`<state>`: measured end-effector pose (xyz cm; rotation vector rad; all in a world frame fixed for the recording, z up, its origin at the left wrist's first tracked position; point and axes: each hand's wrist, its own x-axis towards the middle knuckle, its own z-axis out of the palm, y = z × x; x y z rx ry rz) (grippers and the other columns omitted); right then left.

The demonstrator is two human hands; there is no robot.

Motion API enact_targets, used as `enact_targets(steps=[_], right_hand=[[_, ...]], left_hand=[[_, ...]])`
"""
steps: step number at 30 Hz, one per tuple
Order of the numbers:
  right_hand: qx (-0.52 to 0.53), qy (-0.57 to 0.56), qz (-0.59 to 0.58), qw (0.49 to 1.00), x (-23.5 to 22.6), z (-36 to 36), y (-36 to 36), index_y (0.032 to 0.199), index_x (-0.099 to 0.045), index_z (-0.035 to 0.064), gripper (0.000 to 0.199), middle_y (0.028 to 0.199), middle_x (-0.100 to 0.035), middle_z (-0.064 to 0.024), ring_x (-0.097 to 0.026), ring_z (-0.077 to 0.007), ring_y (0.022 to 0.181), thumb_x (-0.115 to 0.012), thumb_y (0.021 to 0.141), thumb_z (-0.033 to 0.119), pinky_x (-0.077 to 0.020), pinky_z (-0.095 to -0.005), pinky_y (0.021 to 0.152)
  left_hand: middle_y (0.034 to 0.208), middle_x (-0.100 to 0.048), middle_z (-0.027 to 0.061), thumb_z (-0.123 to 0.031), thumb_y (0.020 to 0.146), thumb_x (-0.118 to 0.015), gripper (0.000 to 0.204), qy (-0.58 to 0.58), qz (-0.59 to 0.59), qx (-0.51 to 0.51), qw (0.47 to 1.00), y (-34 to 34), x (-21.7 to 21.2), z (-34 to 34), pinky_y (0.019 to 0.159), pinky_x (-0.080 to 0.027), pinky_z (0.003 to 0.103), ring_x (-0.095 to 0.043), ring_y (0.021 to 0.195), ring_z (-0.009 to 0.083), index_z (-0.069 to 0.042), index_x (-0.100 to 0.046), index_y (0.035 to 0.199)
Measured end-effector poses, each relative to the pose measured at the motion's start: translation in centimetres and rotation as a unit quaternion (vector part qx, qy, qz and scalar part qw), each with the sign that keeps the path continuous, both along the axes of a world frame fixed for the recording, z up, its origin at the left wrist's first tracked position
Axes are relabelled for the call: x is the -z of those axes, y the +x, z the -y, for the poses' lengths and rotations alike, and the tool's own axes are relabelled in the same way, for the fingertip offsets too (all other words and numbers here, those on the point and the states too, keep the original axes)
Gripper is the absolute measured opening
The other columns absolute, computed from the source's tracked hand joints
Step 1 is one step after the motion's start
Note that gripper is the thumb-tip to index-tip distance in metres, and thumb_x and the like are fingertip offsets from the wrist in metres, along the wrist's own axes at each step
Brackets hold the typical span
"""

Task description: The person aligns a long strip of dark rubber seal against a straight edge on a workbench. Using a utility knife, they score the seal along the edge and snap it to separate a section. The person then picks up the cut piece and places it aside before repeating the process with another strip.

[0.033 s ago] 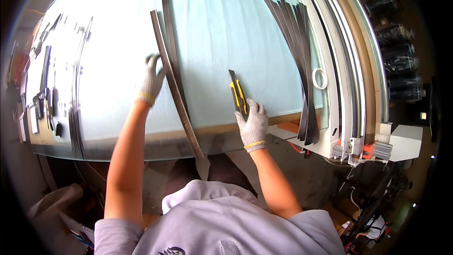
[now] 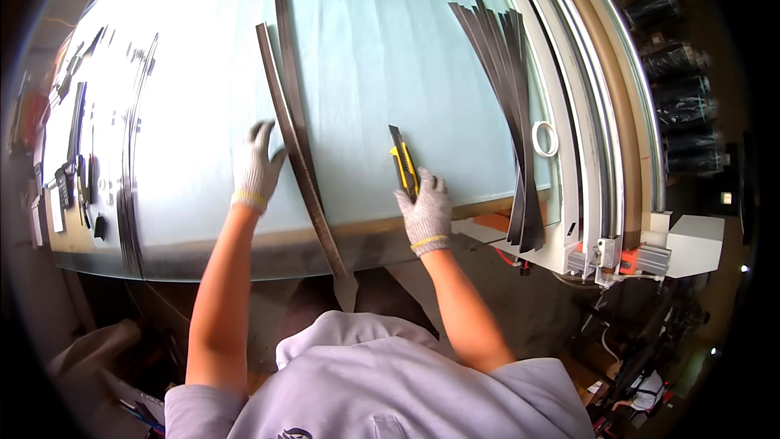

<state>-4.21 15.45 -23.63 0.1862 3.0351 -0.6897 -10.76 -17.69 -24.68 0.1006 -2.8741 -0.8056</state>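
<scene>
My left hand (image 2: 257, 169), in a grey knit glove with a yellow cuff edge, hovers at the left side of two long dark strips. Its thumb and fingers are apart, with nothing held. The nearer strip (image 2: 297, 146) runs toward me and overhangs the table's front edge; the other strip (image 2: 290, 57) lies partly beneath or beside it and reaches farther back. Gloved alike, my right hand (image 2: 427, 210) grips a yellow and black utility knife (image 2: 405, 169) by its handle. The knife's dark blade points away from me, over the table.
A pale blue-green covered table (image 2: 366, 57) spreads ahead. On its right lies a fanned bundle of dark strips (image 2: 512, 106), with a white tape ring (image 2: 545, 139) beside metal rails (image 2: 597, 114). Thin dark strips (image 2: 128, 195) and small tools (image 2: 84, 179) lie at the left.
My left hand has drawn back toward me along the strip, fingers still apart. My right hand with the knife has shifted slightly left. The view has moved a little.
</scene>
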Motion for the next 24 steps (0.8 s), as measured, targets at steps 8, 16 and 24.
enact_targets(steps=[8, 16, 24], right_hand=[[0.021, 0.039, 0.059, 0.997, 0.6, 2.1, -3.0, 0.137, -0.052, 0.0054, 0.072, 0.121, -0.059, -0.0205, -0.064, -0.0391, 0.103, -0.083, 0.081, 0.039, -0.055, -0.0478, 0.091], [-0.017, -0.168, 0.029, 0.985, 0.7, 4.9, -4.9, 0.131, -0.056, 0.0059, 0.05, 0.109, -0.065, -0.0233, -0.067, -0.0379, 0.099, -0.072, 0.084, 0.012, -0.0548, -0.0493, 0.083], [-0.162, -0.213, 0.011, 0.964, 0.6, 12.6, -9.2, 0.154, -0.041, 0.0128, 0.074, 0.105, -0.071, -0.0112, -0.071, -0.0279, 0.084, -0.069, 0.086, 0.007, -0.0595, -0.0383, 0.082]], left_hand=[[0.161, -0.04, 0.0067, -0.036, 0.072, -0.087, 0.099, -0.159, 0.203, 0.036, 0.966, 6.2, -4.5, -3.8, 0.102, -0.048, 0.044, -0.057, 0.125, 0.0346, -0.005, -0.042, 0.153], [0.168, -0.028, 0.002, -0.04, 0.064, -0.092, 0.118, -0.186, 0.277, 0.041, 0.942, 4.8, -5.8, -5.7, 0.103, -0.044, 0.047, -0.055, 0.124, 0.0361, -0.011, -0.032, 0.16], [0.171, -0.021, 0.0072, -0.042, 0.063, -0.094, 0.129, -0.221, 0.349, 0.063, 0.908, 3.6, -5.8, -5.3, 0.105, -0.044, 0.048, -0.049, 0.135, 0.0381, -0.016, -0.019, 0.164]])
